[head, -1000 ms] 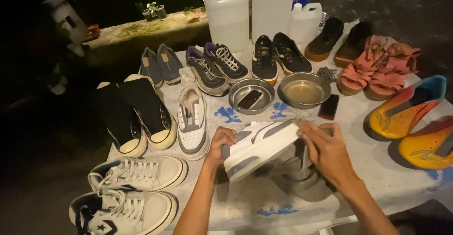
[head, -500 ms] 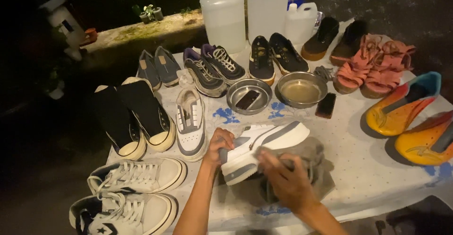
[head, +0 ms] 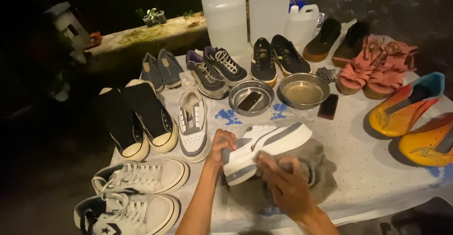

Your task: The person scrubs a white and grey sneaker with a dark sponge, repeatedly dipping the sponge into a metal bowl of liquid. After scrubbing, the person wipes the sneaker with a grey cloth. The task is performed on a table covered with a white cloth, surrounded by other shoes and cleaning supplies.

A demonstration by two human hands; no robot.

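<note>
My left hand grips the heel end of a white and grey sneaker, tipped on its side above the table. My right hand presses a grey cloth against the sneaker's lower side, fingers curled into the fabric. The cloth bunches on the white tablecloth under the shoe. The matching white sneaker lies upright just left of my left hand.
Two metal bowls stand behind the shoe, one holding a dark brush, one with cloudy liquid. A dark brush lies beside them. Shoe pairs ring the table: black high-tops, orange boots, pink sandals. White jugs stand at the back.
My right hand has left the sneaker's toe, dropped toward me and taken the grey cloth against the shoe's underside. The left hand keeps its hold on the heel.
</note>
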